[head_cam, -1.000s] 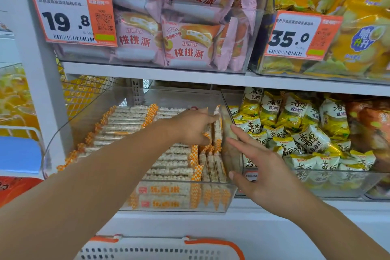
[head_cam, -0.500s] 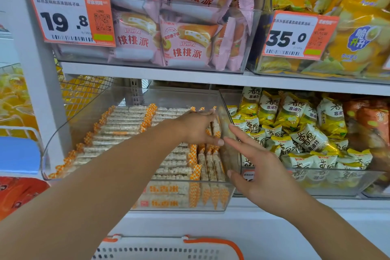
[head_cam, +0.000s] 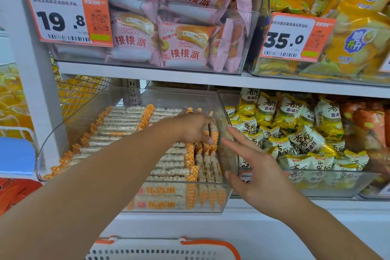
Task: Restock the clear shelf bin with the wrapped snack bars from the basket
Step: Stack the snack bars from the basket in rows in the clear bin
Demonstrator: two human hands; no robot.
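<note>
The clear shelf bin (head_cam: 69,131) on the lower shelf holds rows of wrapped snack bars (head_cam: 118,126), pale puffed rice with orange-checked ends. My left hand (head_cam: 193,129) reaches into the bin's right side. Its fingers curl over a few bars (head_cam: 212,133) standing on edge against the right wall. My right hand (head_cam: 259,175) is outside that wall, fingers straight and spread, fingertips against the clear plastic. The white basket with orange handles (head_cam: 164,249) shows at the bottom edge; its inside is hidden.
A neighbouring clear bin (head_cam: 316,183) of yellow and white snack packs stands right of the right hand. The shelf above (head_cam: 147,74) carries bins of pink cake packs and yellow chip bags with orange price tags. A white upright post (head_cam: 31,69) bounds the left.
My left hand moved down and slightly forward into the bin's right side, lowering the bars among the upright ones. The right hand stayed by the bin's right wall.
</note>
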